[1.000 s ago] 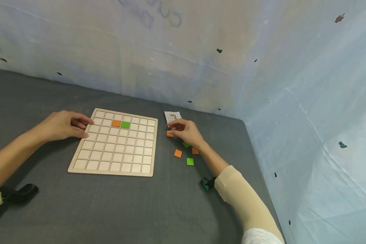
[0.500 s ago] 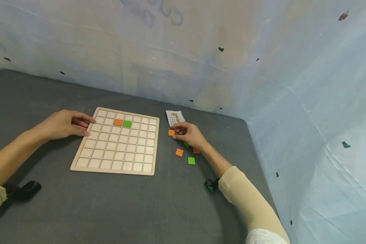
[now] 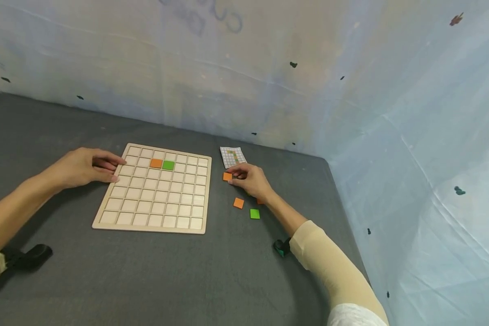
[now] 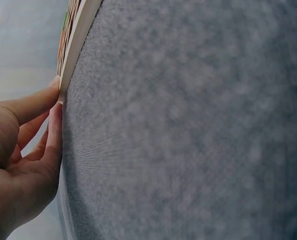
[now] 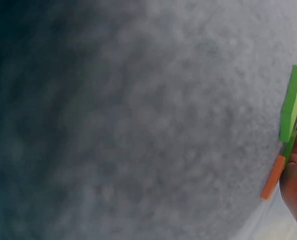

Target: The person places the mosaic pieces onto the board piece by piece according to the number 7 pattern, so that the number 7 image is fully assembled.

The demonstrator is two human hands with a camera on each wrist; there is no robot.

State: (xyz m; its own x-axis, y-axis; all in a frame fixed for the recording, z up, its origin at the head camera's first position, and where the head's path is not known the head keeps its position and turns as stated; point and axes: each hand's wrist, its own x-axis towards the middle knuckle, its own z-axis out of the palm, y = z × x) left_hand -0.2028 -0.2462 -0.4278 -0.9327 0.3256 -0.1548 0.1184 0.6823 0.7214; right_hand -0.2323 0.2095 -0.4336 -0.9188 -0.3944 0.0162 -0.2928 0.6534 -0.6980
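Observation:
A pale wooden grid board (image 3: 161, 208) lies flat on the dark table. One orange square (image 3: 156, 163) and one green square (image 3: 168, 165) sit side by side in its upper part. My left hand (image 3: 80, 168) touches the board's left edge with thumb and fingertips. To the right of the board, my right hand (image 3: 252, 181) has thumb and forefinger at opposite sides of an orange tile (image 3: 227, 176). In the right wrist view, green tiles (image 5: 291, 105) and an orange tile (image 5: 273, 177) appear near the hand at the frame's right side.
A small printed grid card (image 3: 233, 157) with a coloured pattern lies just beyond the right hand. Nearer on the table are a loose orange tile (image 3: 238, 203) and a green tile (image 3: 254, 213). Another orange tile (image 3: 260, 202) is partly hidden under the right wrist. A pale sheet wall (image 3: 179, 90) rises behind.
My right hand has shifted slightly right and down, so the orange tile at its fingertips and more of the card now show. The left hand and the board have stayed put.

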